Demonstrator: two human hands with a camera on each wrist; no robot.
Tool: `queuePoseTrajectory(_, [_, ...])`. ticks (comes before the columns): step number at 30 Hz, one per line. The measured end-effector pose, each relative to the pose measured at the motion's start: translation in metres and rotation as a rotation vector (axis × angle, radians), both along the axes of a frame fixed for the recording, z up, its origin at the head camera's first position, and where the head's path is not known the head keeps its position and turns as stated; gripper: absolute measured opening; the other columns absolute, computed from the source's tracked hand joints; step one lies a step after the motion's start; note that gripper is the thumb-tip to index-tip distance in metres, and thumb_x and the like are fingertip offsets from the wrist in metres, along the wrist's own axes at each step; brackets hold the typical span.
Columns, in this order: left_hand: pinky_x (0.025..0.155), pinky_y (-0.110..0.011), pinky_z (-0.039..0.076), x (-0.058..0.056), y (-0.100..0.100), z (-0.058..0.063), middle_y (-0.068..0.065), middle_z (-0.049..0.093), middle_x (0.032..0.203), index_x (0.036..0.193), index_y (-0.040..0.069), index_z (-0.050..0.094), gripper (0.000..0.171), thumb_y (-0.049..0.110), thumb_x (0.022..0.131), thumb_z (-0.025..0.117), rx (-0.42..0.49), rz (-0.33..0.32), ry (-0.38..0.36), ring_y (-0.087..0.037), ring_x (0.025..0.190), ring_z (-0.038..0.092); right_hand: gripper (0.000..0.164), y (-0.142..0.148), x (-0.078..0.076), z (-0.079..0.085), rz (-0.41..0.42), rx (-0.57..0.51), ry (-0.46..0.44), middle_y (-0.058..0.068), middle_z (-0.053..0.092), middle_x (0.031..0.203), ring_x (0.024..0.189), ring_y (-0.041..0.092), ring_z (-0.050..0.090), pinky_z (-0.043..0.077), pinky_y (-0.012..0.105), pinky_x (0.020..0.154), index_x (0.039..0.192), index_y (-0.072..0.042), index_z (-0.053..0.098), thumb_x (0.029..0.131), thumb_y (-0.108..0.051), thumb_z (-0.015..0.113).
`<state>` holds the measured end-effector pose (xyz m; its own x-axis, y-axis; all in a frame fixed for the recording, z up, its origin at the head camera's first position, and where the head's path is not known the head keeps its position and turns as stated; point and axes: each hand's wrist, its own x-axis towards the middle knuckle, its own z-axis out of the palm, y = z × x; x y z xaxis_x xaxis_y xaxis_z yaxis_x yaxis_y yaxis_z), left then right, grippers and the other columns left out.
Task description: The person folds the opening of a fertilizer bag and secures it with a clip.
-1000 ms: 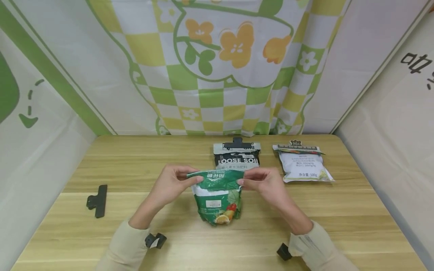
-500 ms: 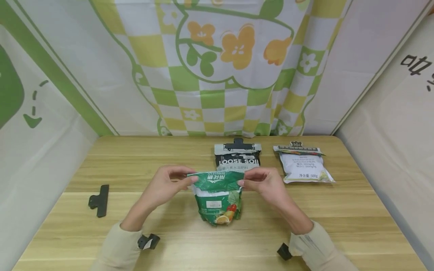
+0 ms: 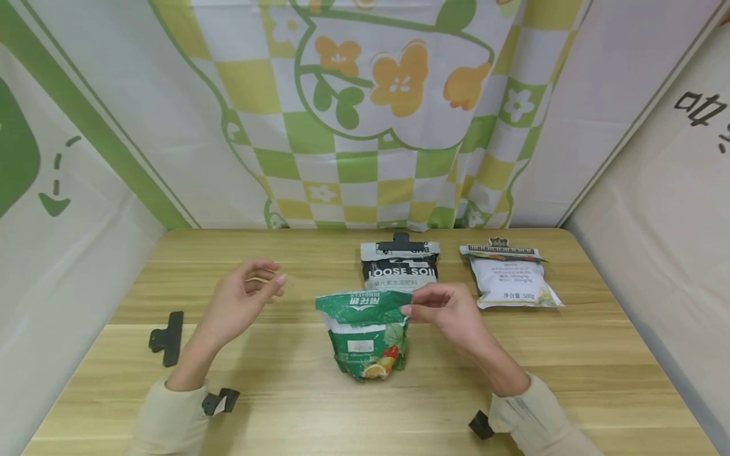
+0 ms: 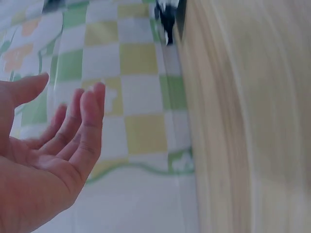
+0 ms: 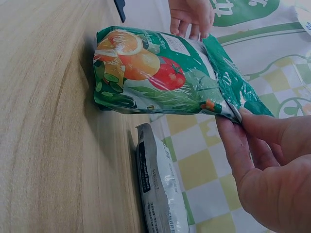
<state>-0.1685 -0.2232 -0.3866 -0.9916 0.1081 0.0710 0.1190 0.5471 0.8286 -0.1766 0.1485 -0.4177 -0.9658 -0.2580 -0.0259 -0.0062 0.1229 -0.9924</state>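
Observation:
A green plastic bag [image 3: 365, 335] printed with fruit and vegetables stands upright on the table, its top folded over toward the person. At the fold's right end, my right hand [image 3: 450, 313] pinches the bag between thumb and fingers; the right wrist view shows this pinch [image 5: 243, 119] up close. My left hand [image 3: 242, 301] is off the bag, in the air to its left, fingers loosely bent and holding nothing; the left wrist view shows the bare palm [image 4: 53, 170]. Nearest to that hand, a black bag clip [image 3: 166, 339] lies on the table at the left.
Behind the green bag lies a black and grey bag [image 3: 399, 266] marked "LOOSE SOIL", with a black clip [image 3: 401, 242] across its top. To its right is a white bag [image 3: 507, 278], also clipped. A patterned curtain [image 3: 393, 171] hangs beyond the table's [image 3: 228, 247] back edge.
My left hand has let go of the bag's left corner and moved left, away from it. The right hand keeps its pinch, and the bag stays in nearly the same place.

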Motion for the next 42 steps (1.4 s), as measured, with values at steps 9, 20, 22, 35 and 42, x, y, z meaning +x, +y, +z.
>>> queuePoseTrajectory(9, [0.078, -0.011, 0.057, 0.003, -0.043, -0.001, -0.027, 0.064, 0.132, 0.141, -0.004, 0.052, 0.052, 0.038, 0.111, 0.052, -0.134, 0.112, 0.087, -0.041, 0.114, 0.070, 0.025, 0.001, 0.000, -0.001, -0.004, -0.019, -0.010, 0.005, 0.078, 0.092, 0.081, 0.016, 0.078, 0.066, 0.037, 0.084, 0.106, 0.010, 0.074, 0.085, 0.001, 0.083])
queuePoseTrajectory(20, [0.088, -0.059, 0.061, 0.010, -0.082, -0.022, -0.035, 0.066, 0.133, 0.140, -0.010, 0.058, 0.049, 0.030, 0.111, 0.053, -0.351, 0.159, 0.130, -0.053, 0.114, 0.068, 0.026, 0.001, 0.000, -0.001, 0.006, -0.050, -0.007, 0.001, 0.078, 0.090, 0.081, 0.015, 0.079, 0.066, 0.037, 0.084, 0.106, 0.012, 0.072, 0.084, 0.003, 0.082])
queuePoseTrajectory(22, [0.085, -0.060, 0.061, 0.012, -0.090, -0.027, -0.037, 0.065, 0.132, 0.140, -0.011, 0.057, 0.051, 0.030, 0.111, 0.053, -0.391, 0.163, 0.103, -0.054, 0.111, 0.069, 0.026, 0.001, -0.001, -0.001, 0.007, -0.049, -0.012, -0.002, 0.078, 0.088, 0.081, 0.015, 0.079, 0.066, 0.036, 0.084, 0.107, 0.012, 0.072, 0.084, 0.003, 0.082])
queuePoseTrajectory(35, [0.092, -0.070, 0.053, 0.016, -0.139, -0.042, -0.048, 0.056, 0.132, 0.130, -0.027, 0.053, 0.060, 0.026, 0.104, 0.062, -0.612, 0.151, -0.105, -0.066, 0.119, 0.056, 0.025, 0.002, -0.001, -0.002, 0.008, -0.044, -0.011, -0.001, 0.078, 0.089, 0.081, 0.015, 0.079, 0.066, 0.036, 0.084, 0.106, 0.012, 0.072, 0.085, 0.003, 0.082])
queuePoseTrajectory(42, [0.058, -0.043, 0.053, 0.026, -0.154, -0.047, -0.026, 0.065, 0.073, 0.078, -0.012, 0.061, 0.057, 0.040, 0.101, 0.066, -0.665, 0.178, -0.250, -0.034, 0.065, 0.062, 0.026, 0.002, -0.002, -0.003, 0.005, -0.032, -0.010, -0.002, 0.079, 0.089, 0.082, 0.016, 0.079, 0.066, 0.035, 0.084, 0.107, 0.010, 0.073, 0.085, 0.001, 0.082])
